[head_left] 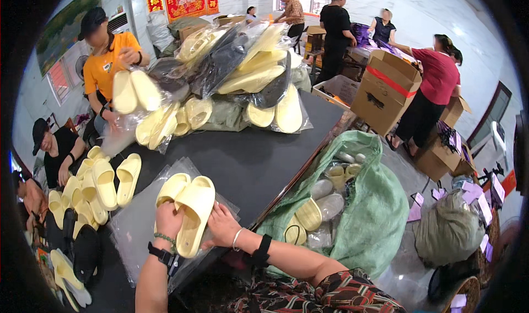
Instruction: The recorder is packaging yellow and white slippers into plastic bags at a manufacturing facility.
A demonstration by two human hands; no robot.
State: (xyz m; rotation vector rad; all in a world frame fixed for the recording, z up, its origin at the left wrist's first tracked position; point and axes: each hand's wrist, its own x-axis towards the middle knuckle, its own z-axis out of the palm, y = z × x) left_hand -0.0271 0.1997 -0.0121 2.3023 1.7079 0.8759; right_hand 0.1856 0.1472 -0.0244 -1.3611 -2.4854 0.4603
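My left hand (169,220) is closed on a pair of pale yellow slippers (195,211), its fingers reaching under the straps. The right slipper of the pair overlaps the left one, and both lie soles down with toes pointing away. Under them is a stack of clear plastic bags (129,241) on the dark table (248,158). Close to the right slipper's edge, my right hand (223,226) rests on the bags with its fingers stretched out. Whether its fingertips press the slipper or only the plastic I cannot tell.
Loose yellow slippers (104,183) and black slippers (85,252) crowd the table's left. Bagged slippers (242,65) are heaped at its far side. A green sack (380,214) of bagged slippers stands right. A person in orange (104,54) handles slippers opposite; a carton (383,95) stands beyond.
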